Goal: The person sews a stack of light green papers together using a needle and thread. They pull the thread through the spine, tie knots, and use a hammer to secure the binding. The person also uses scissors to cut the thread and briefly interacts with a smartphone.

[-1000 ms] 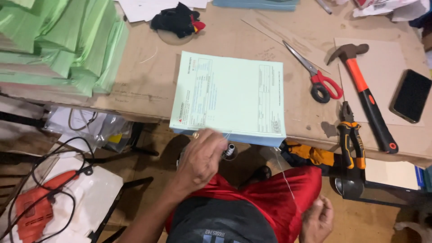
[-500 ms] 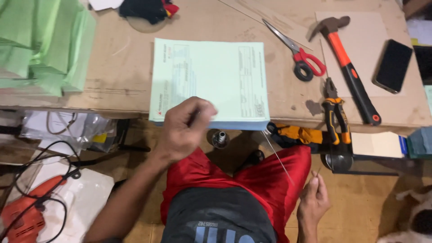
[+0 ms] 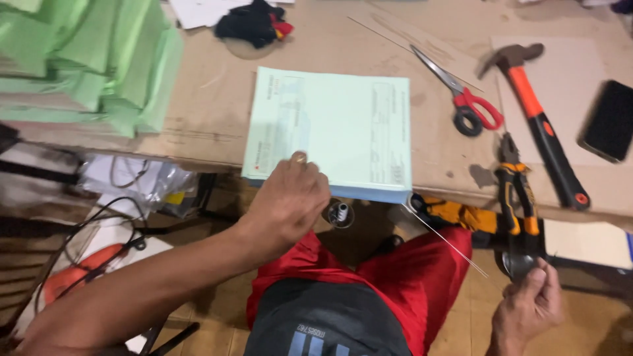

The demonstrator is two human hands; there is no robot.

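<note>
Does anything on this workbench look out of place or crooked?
The pale green paper stack sits slightly skewed and overhangs the table's front edge, steadied by the left hand. A thin thread runs from its corner to the right hand. Nothing looks spilled or damaged.

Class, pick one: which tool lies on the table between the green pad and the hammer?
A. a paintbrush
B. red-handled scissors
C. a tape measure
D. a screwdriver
B: the scissors, with red handles, lie on the table to the right of the pad and left of the hammer.
</note>
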